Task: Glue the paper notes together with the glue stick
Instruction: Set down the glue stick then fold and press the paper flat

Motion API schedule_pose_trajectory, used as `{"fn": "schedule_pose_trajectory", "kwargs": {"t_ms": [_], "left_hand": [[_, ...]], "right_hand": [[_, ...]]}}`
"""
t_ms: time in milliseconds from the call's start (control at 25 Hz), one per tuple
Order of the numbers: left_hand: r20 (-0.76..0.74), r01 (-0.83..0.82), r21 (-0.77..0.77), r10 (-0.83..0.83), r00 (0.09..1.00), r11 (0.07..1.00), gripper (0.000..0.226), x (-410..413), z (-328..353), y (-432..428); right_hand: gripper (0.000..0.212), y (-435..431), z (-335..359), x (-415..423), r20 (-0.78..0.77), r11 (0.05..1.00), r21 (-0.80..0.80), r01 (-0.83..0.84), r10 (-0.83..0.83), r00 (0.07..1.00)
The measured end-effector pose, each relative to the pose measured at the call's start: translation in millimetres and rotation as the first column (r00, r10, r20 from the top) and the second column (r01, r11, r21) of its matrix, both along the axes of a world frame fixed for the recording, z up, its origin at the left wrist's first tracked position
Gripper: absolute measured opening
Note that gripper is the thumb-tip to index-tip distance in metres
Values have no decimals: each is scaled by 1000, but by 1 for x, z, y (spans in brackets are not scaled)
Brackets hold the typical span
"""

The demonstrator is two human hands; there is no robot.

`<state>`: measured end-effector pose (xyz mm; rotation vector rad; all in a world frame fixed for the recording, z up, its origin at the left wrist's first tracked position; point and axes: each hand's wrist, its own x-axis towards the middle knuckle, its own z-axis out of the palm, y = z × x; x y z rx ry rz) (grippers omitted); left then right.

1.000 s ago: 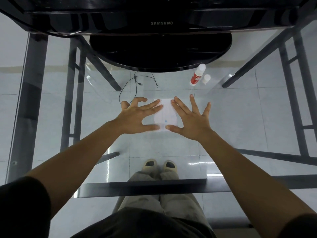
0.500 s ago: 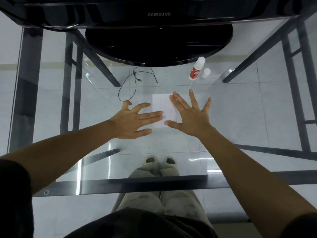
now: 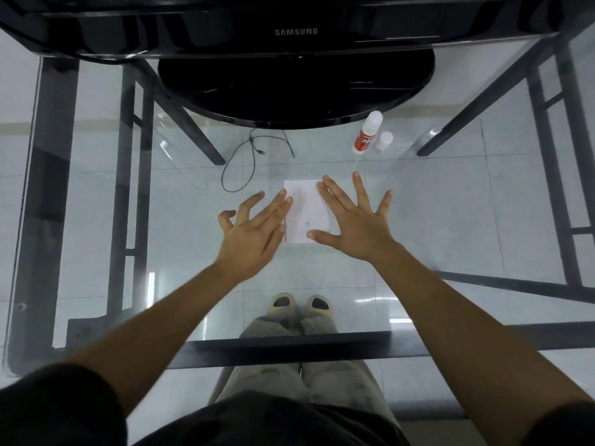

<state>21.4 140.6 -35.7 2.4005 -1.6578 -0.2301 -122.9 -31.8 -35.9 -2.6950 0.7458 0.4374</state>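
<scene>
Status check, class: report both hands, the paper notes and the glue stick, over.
Left hand open, fingers at the paper notes' left edge. Right hand open, flat on their right side. Glue stick standing apart near the monitor base, loose cap beside it. Nothing in the way.

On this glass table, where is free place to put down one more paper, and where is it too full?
Free: the glass right of the right hand, and the near strip between the forearms. Left of the left hand is bare too, below the black cable. Crowded: the paper note between the hands, and the far side with the glue stick, its cap and the monitor base.
</scene>
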Motion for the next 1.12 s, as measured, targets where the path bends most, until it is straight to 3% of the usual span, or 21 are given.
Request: {"fn": "schedule_pose_trajectory", "kwargs": {"t_ms": [80,200,560,680,840,1120], "left_hand": [[-4,-192,91,193,981,977,49,-24,-1,-15],[-30,-296,224,311,950,928,53,-38,-6,-28],[-35,-312,202,325,945,928,53,-38,-14,-27],[-22,-315,185,324,946,931,52,-37,-17,-26],[-17,-306,181,315,949,934,53,-38,-17,-26],[-28,-305,195,316,948,932,56,-36,-17,-26]], "right_hand": [[94,0,0,0,0,1000,-3,-4,4,1000],[96,0,-2,0,-10,1000,-25,-15,15,1000],[63,25,2,-19,44,985,-166,-49,57,997],[67,49,7,-29,76,978,-151,-142,155,985],[67,59,9,-28,-15,950,-170,-263,264,964],[65,39,19,-54,-76,928,-208,-310,300,951]]}}
